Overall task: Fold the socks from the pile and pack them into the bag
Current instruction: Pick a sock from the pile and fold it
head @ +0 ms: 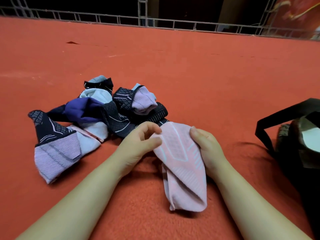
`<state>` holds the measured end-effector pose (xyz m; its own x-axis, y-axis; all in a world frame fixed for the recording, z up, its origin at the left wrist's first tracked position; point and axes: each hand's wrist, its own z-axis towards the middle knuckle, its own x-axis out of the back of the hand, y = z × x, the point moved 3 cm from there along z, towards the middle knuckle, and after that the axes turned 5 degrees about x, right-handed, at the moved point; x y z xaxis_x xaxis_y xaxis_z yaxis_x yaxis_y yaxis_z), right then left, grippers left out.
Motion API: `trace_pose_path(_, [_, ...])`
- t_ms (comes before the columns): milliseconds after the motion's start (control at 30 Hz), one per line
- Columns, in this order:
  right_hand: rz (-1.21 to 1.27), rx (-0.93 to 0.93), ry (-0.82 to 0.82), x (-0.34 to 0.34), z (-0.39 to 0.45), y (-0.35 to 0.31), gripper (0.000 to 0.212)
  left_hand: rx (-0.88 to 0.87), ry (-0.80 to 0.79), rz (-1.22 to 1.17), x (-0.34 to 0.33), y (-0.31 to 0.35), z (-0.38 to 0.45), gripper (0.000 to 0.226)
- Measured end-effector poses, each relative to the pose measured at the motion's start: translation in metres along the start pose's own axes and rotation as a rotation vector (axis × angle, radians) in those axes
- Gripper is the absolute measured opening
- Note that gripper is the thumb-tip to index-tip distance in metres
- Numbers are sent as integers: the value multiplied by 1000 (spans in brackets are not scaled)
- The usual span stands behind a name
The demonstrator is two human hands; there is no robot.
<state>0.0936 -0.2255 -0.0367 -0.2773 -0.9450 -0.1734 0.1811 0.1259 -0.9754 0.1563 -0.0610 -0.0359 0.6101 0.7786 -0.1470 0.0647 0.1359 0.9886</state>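
A pink sock (181,163) with pale line patterns hangs in front of me above the red carpet. My right hand (206,149) grips its right edge, thumb on top. My left hand (140,142) pinches its upper left edge with curled fingers. Just behind my hands lies the pile of socks (97,111), navy, purple, lilac and pale blue, with one navy-and-lilac sock (53,146) stretched out at the left. The dark bag (294,135) stands open at the right edge, with black straps and something white inside.
Red carpet (173,66) covers the whole floor around the pile. A low metal railing (155,23) runs along the far edge, with darkness behind it. A red patterned cloth (297,13) shows at the top right corner.
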Motion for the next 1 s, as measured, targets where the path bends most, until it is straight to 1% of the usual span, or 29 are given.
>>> trace_pose_path(33, [25, -7, 26, 1, 0, -2, 49, -17, 15, 5, 1, 0, 0, 40])
trace_pose_path(100, [86, -34, 81, 2, 0, -3, 53, 9, 30, 55, 3, -3, 1, 56])
trace_pose_path(133, [118, -49, 96, 2, 0, -2, 55, 33, 37, 89, 2, -4, 0, 58])
trace_pose_path(167, [147, -62, 101, 1, 0, -2, 56, 65, 55, 120, 0, -4, -1, 54])
trace_pose_path(233, [197, -90, 106, -2, -1, -2, 55, 128, 86, 168, -4, -3, -3, 35])
trace_pose_path(300, [235, -115, 105, -2, -1, -1, 64, 128, 108, 182, -4, -1, -3, 25])
trace_pose_path(367, [243, -132, 93, -1, 0, 1, 66, 37, 148, 58, -2, 6, -3, 27])
trace_pose_path(433, [198, -127, 69, 1, 2, 3, 54, -93, 206, -158, 4, 14, -3, 28])
trace_pose_path(500, [125, -111, 33, 3, 4, 2, 51, -184, 221, -341, 8, 19, -3, 26])
trace_pose_path(567, [81, -87, -12, 4, 6, 0, 52, -230, 224, -420, 9, 21, -4, 25])
trace_pose_path(633, [43, -87, -68, 3, 7, -2, 45, -285, 245, -383, 11, 25, -5, 27])
trace_pose_path(700, [-14, -114, -141, 1, 5, 0, 42, -347, 294, -212, 11, 30, -7, 30])
trace_pose_path(767, [-63, -123, -209, -4, -1, 2, 39, -378, 301, -33, 10, 29, -9, 34])
trace_pose_path(833, [-80, -77, -212, -8, -5, 0, 34, -342, 268, 27, 9, 25, -8, 43])
trace_pose_path(867, [-86, -31, -180, -9, -6, -3, 31, -280, 269, 23, 10, 21, -7, 55])
trace_pose_path(900, [-91, 23, -138, -9, -7, -6, 30, -173, 276, -2, 11, 17, -6, 67])
trace_pose_path(933, [-99, 78, -97, -9, -7, -9, 33, -41, 276, -41, 11, 13, -5, 78])
trace_pose_path(1000, [-110, 158, -47, -9, -10, -13, 43, 176, 226, -94, 5, 9, -8, 88])
